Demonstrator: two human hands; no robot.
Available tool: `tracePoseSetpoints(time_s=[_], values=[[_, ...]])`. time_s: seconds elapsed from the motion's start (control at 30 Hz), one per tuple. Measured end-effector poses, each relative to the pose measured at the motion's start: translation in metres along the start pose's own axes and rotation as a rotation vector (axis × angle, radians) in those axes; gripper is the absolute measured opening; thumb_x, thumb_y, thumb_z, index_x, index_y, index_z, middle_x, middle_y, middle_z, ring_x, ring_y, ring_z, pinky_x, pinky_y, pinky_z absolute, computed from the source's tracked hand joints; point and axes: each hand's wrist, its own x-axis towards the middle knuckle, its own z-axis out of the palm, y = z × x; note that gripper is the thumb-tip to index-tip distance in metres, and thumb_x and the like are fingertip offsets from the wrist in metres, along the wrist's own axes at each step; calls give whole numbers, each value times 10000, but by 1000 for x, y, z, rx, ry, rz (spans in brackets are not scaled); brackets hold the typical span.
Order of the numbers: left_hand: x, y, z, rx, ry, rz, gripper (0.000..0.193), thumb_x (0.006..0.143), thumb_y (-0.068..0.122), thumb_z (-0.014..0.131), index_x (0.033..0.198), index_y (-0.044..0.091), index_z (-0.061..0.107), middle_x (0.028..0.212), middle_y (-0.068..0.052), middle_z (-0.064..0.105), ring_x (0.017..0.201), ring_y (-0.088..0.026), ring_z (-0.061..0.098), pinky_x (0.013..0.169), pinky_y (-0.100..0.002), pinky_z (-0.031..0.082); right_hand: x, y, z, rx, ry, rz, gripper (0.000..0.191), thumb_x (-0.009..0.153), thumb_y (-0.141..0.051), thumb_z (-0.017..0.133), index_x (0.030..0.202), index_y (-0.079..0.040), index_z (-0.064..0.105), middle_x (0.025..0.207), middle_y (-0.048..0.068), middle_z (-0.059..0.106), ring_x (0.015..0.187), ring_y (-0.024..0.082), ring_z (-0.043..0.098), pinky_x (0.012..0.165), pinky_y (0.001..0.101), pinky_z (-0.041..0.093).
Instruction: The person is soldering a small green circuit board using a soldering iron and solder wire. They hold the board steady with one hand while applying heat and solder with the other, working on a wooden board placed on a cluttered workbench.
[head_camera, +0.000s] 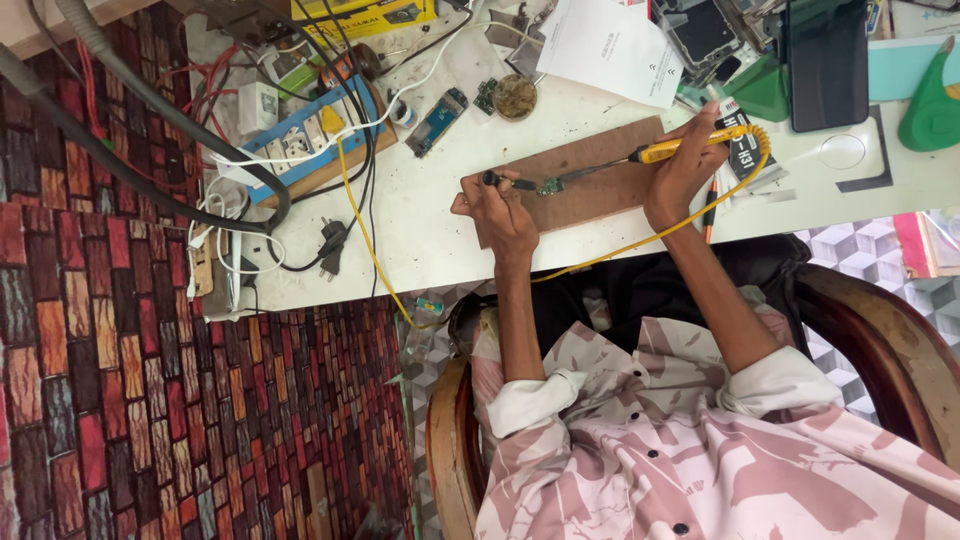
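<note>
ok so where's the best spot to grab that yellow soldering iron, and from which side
Grip the soldering iron on its yellow handle, as the right hand does now, coming from the cord end on the right. The iron lies nearly level, its thin metal tip pointing left at the small circuit board on the brown board, so that end is likely hot. The left hand holds a dark tool there.

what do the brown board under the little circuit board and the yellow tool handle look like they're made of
Brown board: looks like wood or pressed fibreboard, matte and unvarnished, with a flat brown, slightly scuffed face. Yellow tool handle, held in the right hand: likely moulded plastic, smooth with a faint sheen; its dark shaft looks like metal. Small circuit board: too small to judge.
</note>
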Motion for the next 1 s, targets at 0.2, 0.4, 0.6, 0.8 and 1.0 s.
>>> tracePoseSetpoints(time_s=[0.2, 0.4, 0.6, 0.8, 1.0], values=[[0, 6, -5, 45, -5, 51, 270, 1117, 153, 368, 1000, 33, 580, 967, -20, 660, 909, -142, 495, 982, -399, 259, -4, -3, -1, -70, 3, -21, 635, 1121, -391, 478, 620, -6, 547, 586, 58, 581, 526, 108, 521, 578, 270, 430], [4, 12, -8, 125, 28, 102, 221, 1070, 126, 394, 952, 62, 570, 953, -12, 683, 971, -171, 512, 958, -410, 244, -6, -4, -1, -81, -8, -55, 614, 1160, -342, 480, 659, 14, 506, 617, 70, 545, 561, 114, 463, 599, 275, 402], [-3, 6, -10, 115, 69, 143, 246, 1099, 142, 390, 953, 62, 571, 935, -16, 658, 956, -204, 476, 967, -408, 242, -11, 1, -5, -58, -47, -77, 585, 1137, -322, 477, 667, 18, 551, 604, 63, 548, 546, 113, 488, 584, 277, 423], [-5, -8, -13, -318, 86, -151, 340, 1114, 287, 360, 933, 33, 494, 981, -38, 537, 734, -109, 416, 705, -312, 364, -18, -9, -2, -49, -61, -62, 585, 1163, -305, 479, 692, 32, 562, 626, 76, 554, 567, 121, 477, 592, 287, 423], [0, -10, -14, -283, 31, -84, 456, 1186, 354, 333, 971, -5, 515, 1050, -42, 486, 774, -81, 420, 608, -220, 423, -18, -25, 4, -106, -48, -57, 593, 1146, -318, 470, 673, 20, 585, 622, 102, 632, 526, 134, 558, 547, 285, 452]])
